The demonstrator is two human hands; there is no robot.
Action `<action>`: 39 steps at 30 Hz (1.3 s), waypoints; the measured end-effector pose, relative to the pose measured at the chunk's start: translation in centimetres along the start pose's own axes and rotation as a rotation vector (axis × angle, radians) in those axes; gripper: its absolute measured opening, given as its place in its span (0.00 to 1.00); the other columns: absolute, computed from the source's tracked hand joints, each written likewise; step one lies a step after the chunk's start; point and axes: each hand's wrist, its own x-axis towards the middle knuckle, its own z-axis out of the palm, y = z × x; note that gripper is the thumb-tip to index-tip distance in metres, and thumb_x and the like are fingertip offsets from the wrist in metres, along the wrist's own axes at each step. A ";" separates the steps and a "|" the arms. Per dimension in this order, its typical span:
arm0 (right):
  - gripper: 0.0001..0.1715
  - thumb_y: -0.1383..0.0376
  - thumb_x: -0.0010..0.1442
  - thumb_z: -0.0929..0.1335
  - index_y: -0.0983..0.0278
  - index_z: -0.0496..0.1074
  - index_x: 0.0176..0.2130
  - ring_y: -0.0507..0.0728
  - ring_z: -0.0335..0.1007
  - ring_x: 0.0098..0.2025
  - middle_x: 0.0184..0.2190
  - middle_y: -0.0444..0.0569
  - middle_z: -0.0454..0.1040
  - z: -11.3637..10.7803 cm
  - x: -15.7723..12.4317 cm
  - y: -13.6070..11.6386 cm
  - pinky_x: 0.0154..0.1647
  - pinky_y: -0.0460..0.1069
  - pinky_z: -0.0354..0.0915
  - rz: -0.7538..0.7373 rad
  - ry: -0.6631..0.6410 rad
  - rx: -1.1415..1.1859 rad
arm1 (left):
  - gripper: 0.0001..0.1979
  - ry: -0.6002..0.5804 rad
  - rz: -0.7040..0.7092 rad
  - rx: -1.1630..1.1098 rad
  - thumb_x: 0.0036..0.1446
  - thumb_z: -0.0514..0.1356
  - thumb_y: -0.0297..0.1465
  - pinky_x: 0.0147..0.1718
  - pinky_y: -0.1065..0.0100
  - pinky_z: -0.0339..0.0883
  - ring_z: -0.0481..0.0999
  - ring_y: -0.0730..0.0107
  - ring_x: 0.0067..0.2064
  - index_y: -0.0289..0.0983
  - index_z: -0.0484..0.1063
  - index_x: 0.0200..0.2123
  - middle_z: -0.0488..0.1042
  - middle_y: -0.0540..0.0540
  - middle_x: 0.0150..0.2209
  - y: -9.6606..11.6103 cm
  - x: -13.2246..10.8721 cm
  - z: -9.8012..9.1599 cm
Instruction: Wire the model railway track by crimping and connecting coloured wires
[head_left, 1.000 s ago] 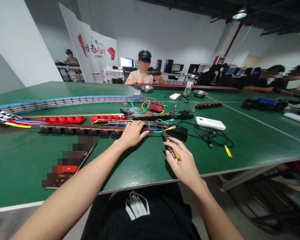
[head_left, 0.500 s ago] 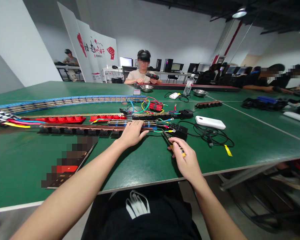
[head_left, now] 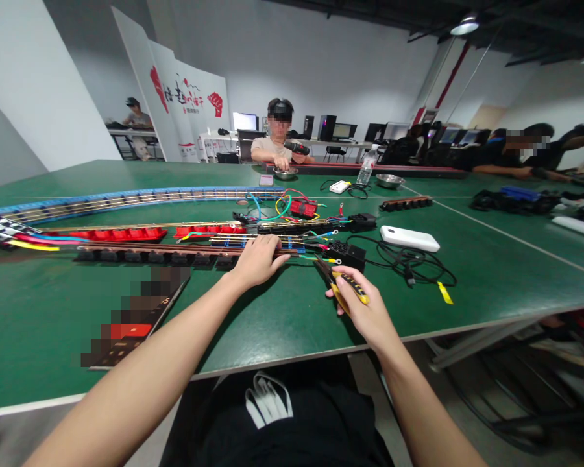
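Across a green table (head_left: 272, 331), the right hand (head_left: 363, 305) grips yellow-handled pliers (head_left: 354, 285), tips near a ring terminal (head_left: 338, 261). The left hand (head_left: 259, 259) lies palm-down over brown track (head_left: 160, 251); whether its fingers clasp it, I cannot tell. Right, a white device (head_left: 409, 239); far, a person (head_left: 267, 150) with a drill (head_left: 296, 148).

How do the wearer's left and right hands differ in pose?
The left hand lies palm down over the blue rail piece; the right hand curls around yellow-and-black pliers. The left hand reaches farther across the table; the right hand is nearer its edge. Both are bare.
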 end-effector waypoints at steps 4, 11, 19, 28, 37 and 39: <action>0.30 0.47 0.59 0.65 0.65 0.70 0.52 0.51 0.67 0.20 0.28 0.49 0.77 -0.8 -1.0 -1.3 0.19 0.46 0.65 -0.016 0.035 -0.109 | 0.13 -0.005 0.003 0.005 0.64 0.53 0.42 0.42 0.60 0.62 0.70 0.58 0.46 0.38 0.66 0.39 0.73 0.42 0.44 -0.1 0.1 0.1; 0.25 0.50 0.60 0.66 0.63 0.70 0.51 0.55 0.73 0.25 0.32 0.52 0.78 -2.1 -1.3 -4.0 0.20 0.46 0.68 -0.197 0.179 -0.256 | 0.12 -0.004 -0.001 0.006 0.64 0.53 0.41 0.43 0.60 0.62 0.70 0.58 0.46 0.38 0.66 0.39 0.72 0.43 0.44 -0.1 0.1 0.1; 0.24 0.47 0.59 0.66 0.62 0.67 0.44 0.60 0.78 0.37 0.35 0.53 0.76 -0.2 2.7 -1.0 0.20 0.46 0.70 -0.185 0.160 -0.199 | 0.15 -0.001 0.001 -0.018 0.62 0.53 0.45 0.45 0.58 0.62 0.69 0.56 0.48 0.39 0.67 0.40 0.72 0.42 0.44 -0.2 0.1 0.0; 0.19 0.49 0.61 0.64 0.61 0.69 0.42 0.58 0.76 0.32 0.30 0.48 0.75 -1.1 6.4 -2.4 0.21 0.46 0.68 -0.271 -0.030 -0.399 | 0.17 0.013 0.001 0.002 0.62 0.54 0.45 0.47 0.56 0.62 0.69 0.54 0.51 0.38 0.66 0.45 0.71 0.40 0.48 -0.3 0.1 0.2; 0.21 0.51 0.62 0.63 0.62 0.69 0.47 0.53 0.75 0.28 0.42 0.53 0.74 -0.4 6.2 -1.9 0.24 0.47 0.70 -0.303 0.037 -0.446 | 0.22 0.018 -0.025 0.010 0.62 0.53 0.46 0.51 0.53 0.60 0.67 0.52 0.55 0.37 0.65 0.52 0.70 0.38 0.53 -0.2 0.0 0.4; 0.23 0.50 0.61 0.63 0.62 0.69 0.48 0.54 0.75 0.29 0.45 0.54 0.72 -0.4 5.9 -1.7 0.20 0.45 0.69 -0.264 0.055 -0.408 | 0.23 0.018 -0.026 0.008 0.62 0.53 0.46 0.52 0.52 0.60 0.66 0.51 0.56 0.37 0.64 0.53 0.69 0.37 0.54 -0.1 0.0 0.4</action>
